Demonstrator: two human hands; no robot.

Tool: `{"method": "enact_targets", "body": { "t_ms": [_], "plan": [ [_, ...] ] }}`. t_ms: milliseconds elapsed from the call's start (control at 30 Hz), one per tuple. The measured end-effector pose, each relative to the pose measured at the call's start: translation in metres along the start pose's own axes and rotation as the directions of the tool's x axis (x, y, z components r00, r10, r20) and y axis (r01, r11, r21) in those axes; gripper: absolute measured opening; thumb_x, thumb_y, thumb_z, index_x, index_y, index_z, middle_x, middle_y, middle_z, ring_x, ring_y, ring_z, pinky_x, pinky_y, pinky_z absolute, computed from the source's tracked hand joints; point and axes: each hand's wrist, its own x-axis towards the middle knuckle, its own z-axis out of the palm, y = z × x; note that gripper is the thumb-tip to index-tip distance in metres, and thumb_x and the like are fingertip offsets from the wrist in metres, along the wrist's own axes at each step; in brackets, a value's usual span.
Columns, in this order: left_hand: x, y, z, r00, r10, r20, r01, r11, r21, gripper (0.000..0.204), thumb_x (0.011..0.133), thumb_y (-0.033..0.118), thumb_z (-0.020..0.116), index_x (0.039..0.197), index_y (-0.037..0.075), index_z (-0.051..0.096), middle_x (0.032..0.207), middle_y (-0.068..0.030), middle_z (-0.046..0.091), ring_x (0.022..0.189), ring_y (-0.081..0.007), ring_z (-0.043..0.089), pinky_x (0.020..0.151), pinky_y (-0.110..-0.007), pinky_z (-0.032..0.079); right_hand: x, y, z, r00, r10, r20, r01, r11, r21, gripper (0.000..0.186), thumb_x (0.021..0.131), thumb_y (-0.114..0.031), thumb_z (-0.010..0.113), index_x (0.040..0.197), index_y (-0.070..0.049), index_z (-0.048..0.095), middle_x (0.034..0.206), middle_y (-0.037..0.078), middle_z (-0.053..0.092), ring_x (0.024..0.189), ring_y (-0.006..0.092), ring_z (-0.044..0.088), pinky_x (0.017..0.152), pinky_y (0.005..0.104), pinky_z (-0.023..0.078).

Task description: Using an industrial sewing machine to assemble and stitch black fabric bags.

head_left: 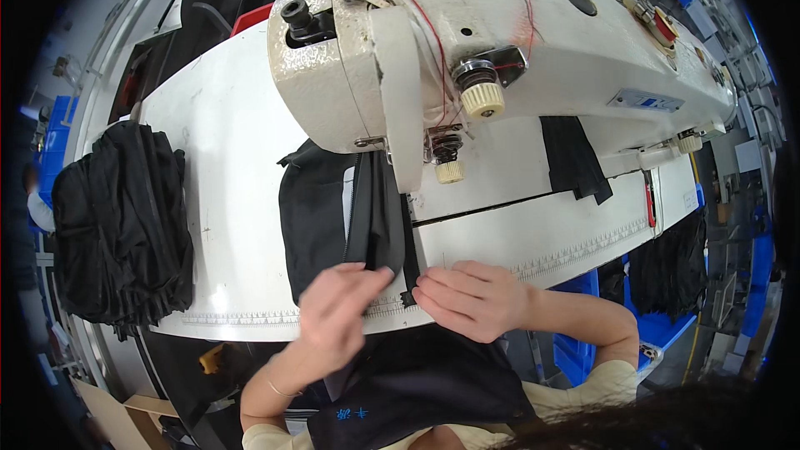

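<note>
Left hand [335, 310] overlaps black cloth [315, 212] at six o'clock; right hand [477, 300] sits at four o'clock; whether either's fingers [450, 287] pinch is unclear.

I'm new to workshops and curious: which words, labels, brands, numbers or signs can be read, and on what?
Black apron: blue characters, lettering I won't copy.
White sewing machine: blue-and-silver nameplate, too blurred to read.
White sewing table: ruler scale, markings too small to read.
</note>
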Motion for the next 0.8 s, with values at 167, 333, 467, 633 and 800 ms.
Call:
{"method": "enact_targets", "body": {
  "t_ms": [167, 333, 467, 633, 800],
  "plan": [
    [0.026, -0.01, -0.039, 0.982, -0.177, -0.063, 0.182, 0.98, 0.078, 0.045, 0.058, -0.012, 0.049, 0.098, -0.001, 0.067, 0.084, -0.009, 0.058, 0.068, -0.0203, 0.054, 0.065, -0.03, 0.048, -0.008, -0.003, -0.002, 0.96, 0.033, 0.277, -0.032, 0.999, -0.008, 0.022, 0.071, -0.009, 0.063, 0.09, 0.002, 0.066, 0.096, 0.011, 0.063, 0.092, 0.0216, 0.06, 0.077, 0.0307, 0.05],
    [-0.005, 0.004, 0.01, 0.875, 0.375, 0.307, -0.479, 0.77, 0.421, 0.019, 0.07, 0.006, 0.067, 0.088, 0.001, 0.07, 0.106, -0.0122, 0.064, 0.072, -0.0175, 0.054, 0.066, -0.027, 0.044, -0.008, -0.009, 0.001, 0.966, 0.085, 0.243, -0.086, 0.996, -0.007, 0.023, 0.068, -0.01, 0.062, 0.086, 0.004, 0.064, 0.097, 0.013, 0.061, 0.098, 0.0258, 0.059, 0.081, 0.0339, 0.049],
    [-0.008, 0.0, 0.029, 0.906, 0.345, 0.246, -0.411, 0.853, 0.321, 0.021, 0.073, 0.003, 0.063, 0.09, -0.008, 0.066, 0.105, -0.0177, 0.064, 0.076, -0.0193, 0.059, 0.063, -0.028, 0.047, -0.013, -0.008, 0.001, 0.973, 0.076, 0.22, -0.073, 0.997, -0.021, 0.025, 0.069, -0.011, 0.061, 0.088, 0.005, 0.064, 0.098, 0.014, 0.062, 0.102, 0.0288, 0.06, 0.08, 0.0349, 0.05],
    [-0.007, -0.001, 0.031, 0.897, 0.339, 0.285, -0.421, 0.85, 0.316, 0.028, 0.07, 0.004, 0.061, 0.094, -0.008, 0.066, 0.105, -0.0182, 0.064, 0.075, -0.0191, 0.058, 0.065, -0.028, 0.048, -0.017, -0.008, 0.001, 0.967, 0.048, 0.251, -0.045, 0.999, -0.017, 0.026, 0.07, -0.011, 0.061, 0.09, 0.005, 0.064, 0.098, 0.014, 0.062, 0.1, 0.0293, 0.061, 0.081, 0.0356, 0.05],
    [-0.008, -0.002, 0.031, 0.889, 0.344, 0.301, -0.432, 0.848, 0.306, 0.032, 0.068, 0.005, 0.059, 0.096, -0.009, 0.065, 0.106, -0.0193, 0.063, 0.076, -0.0194, 0.057, 0.065, -0.028, 0.049, -0.018, -0.009, 0.002, 0.97, 0.044, 0.239, -0.043, 0.999, -0.011, 0.026, 0.07, -0.011, 0.061, 0.09, 0.005, 0.065, 0.098, 0.015, 0.062, 0.1, 0.0295, 0.06, 0.081, 0.0358, 0.05]
  ]
}}
